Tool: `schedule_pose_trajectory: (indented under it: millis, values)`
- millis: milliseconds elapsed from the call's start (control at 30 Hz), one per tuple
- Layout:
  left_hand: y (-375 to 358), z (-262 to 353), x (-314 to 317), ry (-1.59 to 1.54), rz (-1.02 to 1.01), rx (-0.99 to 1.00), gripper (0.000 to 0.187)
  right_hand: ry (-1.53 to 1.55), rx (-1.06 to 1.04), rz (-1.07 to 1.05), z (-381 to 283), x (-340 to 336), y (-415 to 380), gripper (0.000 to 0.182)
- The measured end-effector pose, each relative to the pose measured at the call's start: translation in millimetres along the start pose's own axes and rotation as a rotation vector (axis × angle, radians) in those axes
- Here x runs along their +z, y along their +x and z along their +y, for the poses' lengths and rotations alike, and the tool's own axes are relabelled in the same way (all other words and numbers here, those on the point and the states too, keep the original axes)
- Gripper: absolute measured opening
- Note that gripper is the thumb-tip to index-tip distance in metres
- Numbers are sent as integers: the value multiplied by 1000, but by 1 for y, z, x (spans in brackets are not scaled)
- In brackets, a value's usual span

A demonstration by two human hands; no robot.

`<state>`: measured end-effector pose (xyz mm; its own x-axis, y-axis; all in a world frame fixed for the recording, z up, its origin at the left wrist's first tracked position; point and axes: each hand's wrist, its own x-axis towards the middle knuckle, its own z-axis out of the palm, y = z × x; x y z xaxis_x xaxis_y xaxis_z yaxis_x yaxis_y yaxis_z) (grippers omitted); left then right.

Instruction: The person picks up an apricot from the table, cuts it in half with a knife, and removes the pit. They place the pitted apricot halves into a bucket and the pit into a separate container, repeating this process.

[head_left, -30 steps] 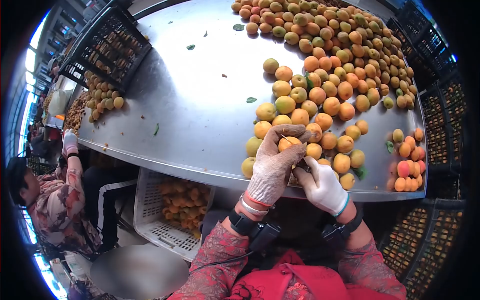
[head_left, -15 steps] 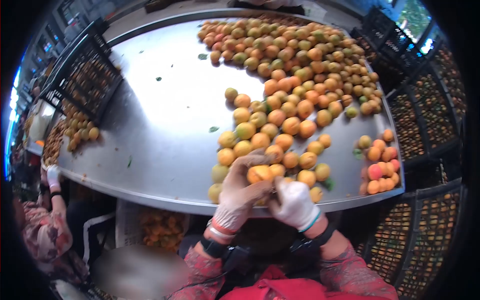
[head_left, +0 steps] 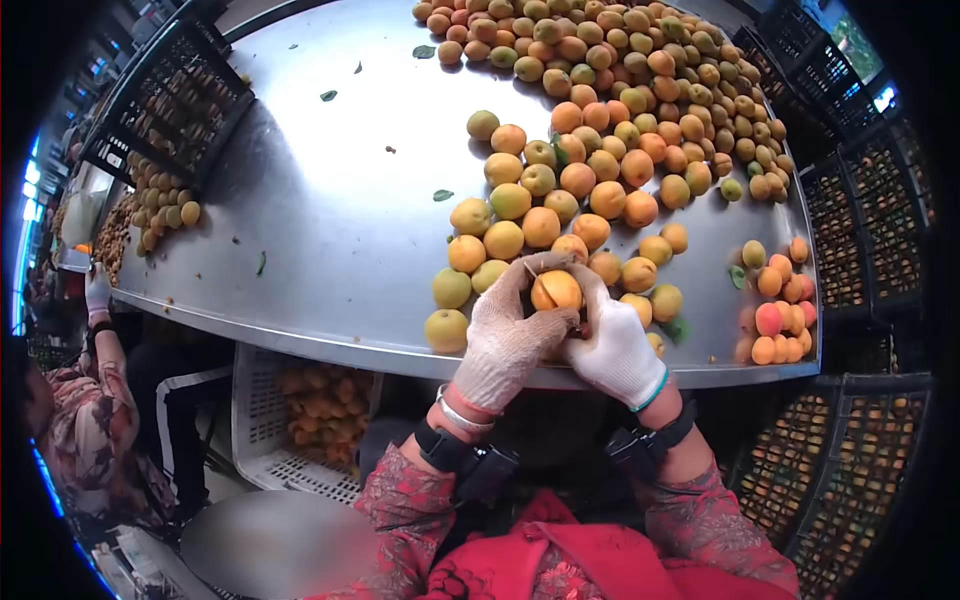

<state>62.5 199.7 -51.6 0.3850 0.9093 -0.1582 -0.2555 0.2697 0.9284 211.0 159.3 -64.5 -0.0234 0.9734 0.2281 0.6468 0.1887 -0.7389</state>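
Observation:
My left hand (head_left: 503, 335), in a stained knit glove, curls its fingers and thumb around an orange-yellow apricot (head_left: 557, 290). A dark slit runs down the apricot's face. My right hand (head_left: 617, 347), gloved in whiter knit, closes on the same fruit from the other side, its thumb and fingers at the apricot's edge. Both hands are over the front edge of the metal table (head_left: 350, 230). Loose apricots (head_left: 541, 228) lie just beyond the fingertips, and a greener one (head_left: 446, 331) rests left of my left hand.
A large heap of apricots (head_left: 640, 70) covers the far right of the table. A small group of redder ones (head_left: 780, 320) sits at the right corner. Black crates (head_left: 785, 450) stand on the right, a white crate (head_left: 262, 400) below the table. At left, a person's gloved hand (head_left: 97, 290) touches the table.
The view has shifted, so the table appears higher and the crate below shows more. My right hand has turned from a fist below the fruit to gripping its side, opposite my left hand.

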Motion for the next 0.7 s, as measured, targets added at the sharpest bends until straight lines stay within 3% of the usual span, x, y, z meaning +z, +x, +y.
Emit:
schedule_pose_trajectory:
  millis: [100, 167, 200, 300, 400, 467, 567, 700]
  values:
    - [4, -10, -4, 11, 32, -35, 43, 74, 99, -114, -4, -3, 4, 64]
    - [4, -18, -4, -108, 105, -76, 48, 260, 92, -56, -4, -1, 10, 54]
    - [1, -18, -4, -109, 108, -85, 48, 471, 265, -91, -9, -4, 11, 46]
    - [0, -10, -6, -102, 69, 23, 48, 508, 329, -183, -16, -14, 15, 48]
    - [-1, -4, -8, -356, 44, -47, 51, 693, 400, -35, -19, -13, 16, 52]
    - [0, 0, -7, -604, -23, -50, 47, 723, 553, -67, -29, -28, 19, 54]
    - [3, -2, -10, -692, -38, -56, 36, 687, 556, -88, -25, -26, 16, 54]
    - [6, -13, -10, -701, 23, -16, 41, 648, 596, -166, -26, -19, 14, 51]
